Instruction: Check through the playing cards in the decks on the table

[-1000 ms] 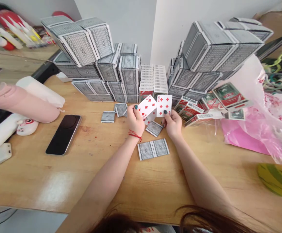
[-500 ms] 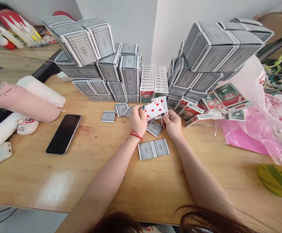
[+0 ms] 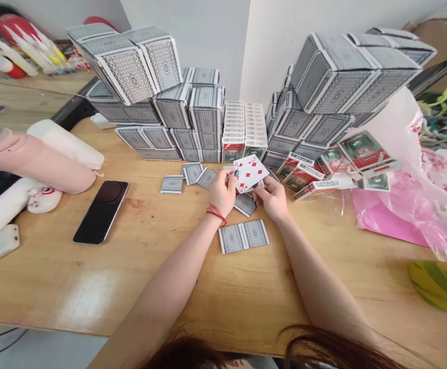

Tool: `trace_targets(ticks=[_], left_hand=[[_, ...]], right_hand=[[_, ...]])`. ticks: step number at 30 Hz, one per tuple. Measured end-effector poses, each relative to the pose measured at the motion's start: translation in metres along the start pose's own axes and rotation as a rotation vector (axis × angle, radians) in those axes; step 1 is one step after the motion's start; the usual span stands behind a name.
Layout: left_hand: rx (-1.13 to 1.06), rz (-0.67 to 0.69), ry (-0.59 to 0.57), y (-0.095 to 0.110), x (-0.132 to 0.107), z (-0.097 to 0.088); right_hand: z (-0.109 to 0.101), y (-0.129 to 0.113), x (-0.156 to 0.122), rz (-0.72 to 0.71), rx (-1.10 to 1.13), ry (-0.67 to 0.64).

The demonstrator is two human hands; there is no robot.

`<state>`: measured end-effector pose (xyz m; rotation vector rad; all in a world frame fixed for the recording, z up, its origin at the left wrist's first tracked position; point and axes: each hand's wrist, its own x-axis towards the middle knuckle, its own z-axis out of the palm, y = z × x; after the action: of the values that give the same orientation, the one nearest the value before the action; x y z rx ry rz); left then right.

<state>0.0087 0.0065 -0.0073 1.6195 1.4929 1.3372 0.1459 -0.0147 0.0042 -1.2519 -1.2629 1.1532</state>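
My left hand pinches the left edge of a five of diamonds playing card, held face up above the table. My right hand grips a second card at the lower right, mostly covered by the five, with a red corner mark showing. The two cards overlap almost fully. Below the hands lies a card-backed piece, partly hidden. Nearer me a joined pair of folded cards rests back side up. More folded cards lie to the left of my left hand.
Blocks built from cards rise in a left stack and a right stack. Between them stand rows of card boxes. Loose card boxes lie at right. A phone, pink bottle and tape roll sit around.
The five of diamonds has shifted right and turned, now covering most of the card behind it. My left hand has moved slightly right with it.
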Motion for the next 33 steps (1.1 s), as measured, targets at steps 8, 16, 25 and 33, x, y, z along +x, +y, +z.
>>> trace_targets(ticks=[8,16,25,33], left_hand=[[-0.065,-0.001,0.004,0.000,0.000,0.001],[-0.120,-0.050,-0.047,0.001,-0.001,0.002],[-0.089,-0.027,-0.072,-0.007,-0.001,0.004],[-0.077,-0.018,-0.073,-0.010,0.000,0.005]], right_hand=[[-0.001,-0.003,-0.001,-0.012,-0.006,-0.023],[0.002,-0.001,0.002,0.026,-0.037,0.037],[0.004,0.003,0.004,0.036,-0.082,0.058],[0.004,0.003,0.004,0.020,-0.103,0.061]])
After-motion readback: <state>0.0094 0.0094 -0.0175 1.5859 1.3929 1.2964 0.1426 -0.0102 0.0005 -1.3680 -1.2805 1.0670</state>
